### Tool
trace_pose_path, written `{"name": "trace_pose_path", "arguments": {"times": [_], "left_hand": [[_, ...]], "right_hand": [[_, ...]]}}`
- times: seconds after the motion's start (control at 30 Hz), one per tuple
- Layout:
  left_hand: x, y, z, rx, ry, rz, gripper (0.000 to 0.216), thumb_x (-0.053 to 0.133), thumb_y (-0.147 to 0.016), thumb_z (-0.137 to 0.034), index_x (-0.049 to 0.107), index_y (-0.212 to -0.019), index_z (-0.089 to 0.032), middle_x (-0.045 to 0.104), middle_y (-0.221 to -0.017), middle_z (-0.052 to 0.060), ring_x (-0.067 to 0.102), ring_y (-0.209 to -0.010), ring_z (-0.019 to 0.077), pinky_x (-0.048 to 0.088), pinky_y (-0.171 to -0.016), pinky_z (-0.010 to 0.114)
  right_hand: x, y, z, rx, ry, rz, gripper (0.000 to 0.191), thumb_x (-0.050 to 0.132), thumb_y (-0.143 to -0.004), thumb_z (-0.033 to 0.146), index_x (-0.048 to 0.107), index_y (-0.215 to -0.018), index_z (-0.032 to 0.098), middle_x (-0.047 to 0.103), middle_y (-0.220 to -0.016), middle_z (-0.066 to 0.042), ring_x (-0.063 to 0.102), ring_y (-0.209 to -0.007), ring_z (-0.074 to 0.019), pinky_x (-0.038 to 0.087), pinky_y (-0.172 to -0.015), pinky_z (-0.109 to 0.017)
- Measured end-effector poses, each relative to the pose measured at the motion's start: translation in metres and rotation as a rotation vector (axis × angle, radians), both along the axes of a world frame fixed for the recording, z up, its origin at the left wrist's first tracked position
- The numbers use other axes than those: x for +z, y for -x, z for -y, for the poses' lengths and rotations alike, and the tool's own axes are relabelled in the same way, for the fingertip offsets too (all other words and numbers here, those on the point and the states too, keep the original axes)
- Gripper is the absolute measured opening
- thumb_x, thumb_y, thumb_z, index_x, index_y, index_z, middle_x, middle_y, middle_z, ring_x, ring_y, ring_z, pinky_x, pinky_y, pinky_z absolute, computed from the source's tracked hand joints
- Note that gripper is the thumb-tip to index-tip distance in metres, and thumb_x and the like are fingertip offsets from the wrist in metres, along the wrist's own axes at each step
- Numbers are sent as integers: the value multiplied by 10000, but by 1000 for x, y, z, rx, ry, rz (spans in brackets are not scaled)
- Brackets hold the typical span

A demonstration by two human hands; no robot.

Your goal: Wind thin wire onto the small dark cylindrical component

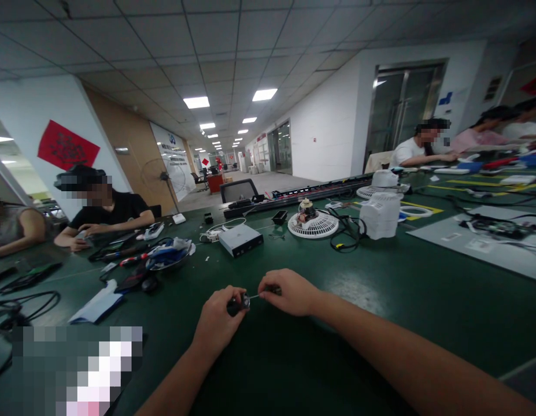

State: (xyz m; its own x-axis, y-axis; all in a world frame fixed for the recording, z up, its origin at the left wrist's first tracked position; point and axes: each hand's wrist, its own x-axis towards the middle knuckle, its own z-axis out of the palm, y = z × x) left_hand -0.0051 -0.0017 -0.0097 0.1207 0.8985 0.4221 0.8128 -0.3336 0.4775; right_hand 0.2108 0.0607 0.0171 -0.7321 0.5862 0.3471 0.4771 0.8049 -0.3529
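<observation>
My left hand (218,320) is closed around a small dark cylindrical part (238,303) with a shiny metal end, held just above the green table (380,294). My right hand (287,292) is closed in a pinch on a thin tool or shaft (261,294) that meets the part's metal end. The two hands sit close together at the table's near middle. What the right fingers grip is mostly hidden.
A grey drive box (240,239), a white fan grille with a motor (313,222) and a white fan housing (380,214) lie farther back. Cables and tools (155,260) clutter the left. Other people sit at the left (103,211) and far right (419,147).
</observation>
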Motion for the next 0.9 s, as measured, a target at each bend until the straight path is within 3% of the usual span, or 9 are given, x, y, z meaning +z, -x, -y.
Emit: {"name": "trace_pose_path", "arguments": {"times": [0.1,0.27,0.5,0.73,0.9], "left_hand": [[0,-2,0,14,1,-19,140,657,-760,-159,538,-782,-231,720,-1026,-15,649,-950,210,499,-817,371],[2,-2,3,50,9,-45,126,662,-759,-177,566,-813,-237,718,-1010,-15,650,-918,215,497,-794,374],[4,-3,0,49,9,-49,104,653,-767,-188,580,-825,-236,715,-1008,-1,654,-930,218,502,-820,377],[2,-1,-2,123,-5,48,336,666,-785,-284,548,-1096,-231,706,-1032,38,667,-980,222,515,-884,384],[0,2,-4,141,1,-46,386,655,-776,-267,596,-1155,-222,704,-1064,57,654,-1008,240,497,-908,397]], "right_hand": [[0,2,1,-107,-42,46,186,567,-885,311,723,-952,236,669,-870,-39,590,-769,-175,381,-656,-278],[1,3,2,-20,4,52,211,546,-891,310,726,-990,262,713,-894,-17,622,-796,-177,401,-686,-280],[2,1,-1,-69,34,147,245,518,-900,349,723,-999,261,722,-885,-30,632,-775,-189,388,-639,-278],[5,-4,-8,-320,55,181,289,433,-937,330,696,-946,213,710,-862,-68,636,-774,-204,392,-650,-284],[-4,0,-13,-394,146,48,250,400,-950,259,639,-965,186,698,-905,-61,630,-786,-175,401,-671,-270]]}}
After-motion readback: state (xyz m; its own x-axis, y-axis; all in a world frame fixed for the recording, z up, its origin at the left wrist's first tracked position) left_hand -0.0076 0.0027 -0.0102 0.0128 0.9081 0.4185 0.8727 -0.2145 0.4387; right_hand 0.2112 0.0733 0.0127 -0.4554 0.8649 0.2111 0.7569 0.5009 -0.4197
